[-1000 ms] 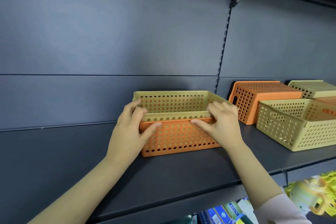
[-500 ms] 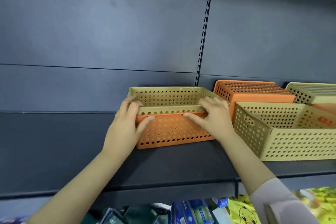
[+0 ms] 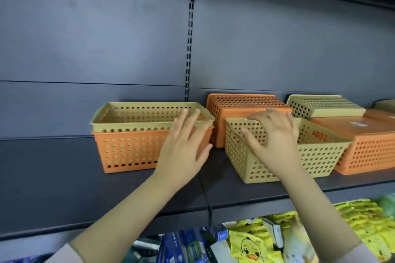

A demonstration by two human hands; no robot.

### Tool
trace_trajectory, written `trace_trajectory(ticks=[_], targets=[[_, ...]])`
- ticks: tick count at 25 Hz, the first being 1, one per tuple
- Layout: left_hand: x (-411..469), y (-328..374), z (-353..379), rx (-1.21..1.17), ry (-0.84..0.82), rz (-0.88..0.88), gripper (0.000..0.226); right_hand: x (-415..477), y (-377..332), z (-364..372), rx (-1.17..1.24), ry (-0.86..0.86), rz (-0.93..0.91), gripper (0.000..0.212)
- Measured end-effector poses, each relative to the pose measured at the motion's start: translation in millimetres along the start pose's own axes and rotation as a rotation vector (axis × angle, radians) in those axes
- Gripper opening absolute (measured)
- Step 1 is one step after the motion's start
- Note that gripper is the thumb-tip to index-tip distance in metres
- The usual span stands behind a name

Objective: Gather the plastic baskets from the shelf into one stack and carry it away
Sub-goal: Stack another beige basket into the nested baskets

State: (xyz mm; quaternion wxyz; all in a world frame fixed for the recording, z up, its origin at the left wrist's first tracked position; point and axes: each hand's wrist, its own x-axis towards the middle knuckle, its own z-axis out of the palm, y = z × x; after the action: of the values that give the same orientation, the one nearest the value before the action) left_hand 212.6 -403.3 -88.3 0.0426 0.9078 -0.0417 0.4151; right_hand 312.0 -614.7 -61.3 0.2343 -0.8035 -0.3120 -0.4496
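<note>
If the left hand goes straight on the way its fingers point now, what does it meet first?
Most likely the right end of the yellow basket nested in the orange basket. The left hand already overlaps that corner, fingers spread; whether it touches is unclear.

- My left hand (image 3: 183, 147) covers the right end of the nested orange basket (image 3: 128, 149).
- My right hand (image 3: 275, 136) hides the tan basket (image 3: 320, 156) near rim.
- The orange stack (image 3: 372, 151) at the shelf (image 3: 64, 177) right end is cut off by the frame.
- Packets (image 3: 252, 245) below are blurred.
</note>
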Motion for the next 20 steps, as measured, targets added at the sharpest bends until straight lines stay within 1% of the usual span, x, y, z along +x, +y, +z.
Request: trace_trajectory(ticks=[3,5,7,9,11,12,14,17,20], targets=[[13.5,34.0,21.8,-0.155,-0.113,0.028,0.064,-28.8,44.1,-16.0,-0.019,-0.089,0.144,0.054],[19.1,54.1,35.7,-0.242,-0.222,0.039,0.071,-44.0,64.5,-22.8,-0.009,-0.143,0.137,0.062],[21.2,67.3,47.9,-0.342,-0.277,0.025,0.075,-52.5,76.5,-32.1,0.055,-0.178,0.083,0.060],[21.7,72.1,57.4,-0.447,-0.279,0.010,0.068,-55.1,86.9,-44.5,0.102,-0.200,0.058,0.058],[21.9,72.9,62.7,-0.508,-0.272,0.002,0.053,-58.8,103.8,-52.4,-0.017,-0.183,0.055,0.059],[22.8,72.8,63.7,-0.526,-0.277,0.002,0.050,-60.4,110.9,-56.1,-0.082,-0.172,0.074,0.061],[26.5,73.8,63.1,-0.555,-0.285,0.020,0.049,-61.0,119.1,-63.6,-0.111,-0.149,0.110,0.061],[37.8,73.2,48.8,-0.590,-0.249,0.034,0.048,-46.0,112.3,-76.2,-0.070,-0.083,0.065,0.058],[54.7,67.7,17.1,-0.580,-0.188,0.057,0.048,-17.2,98.2,-92.5,-0.064,0.009,0.013,0.056]])
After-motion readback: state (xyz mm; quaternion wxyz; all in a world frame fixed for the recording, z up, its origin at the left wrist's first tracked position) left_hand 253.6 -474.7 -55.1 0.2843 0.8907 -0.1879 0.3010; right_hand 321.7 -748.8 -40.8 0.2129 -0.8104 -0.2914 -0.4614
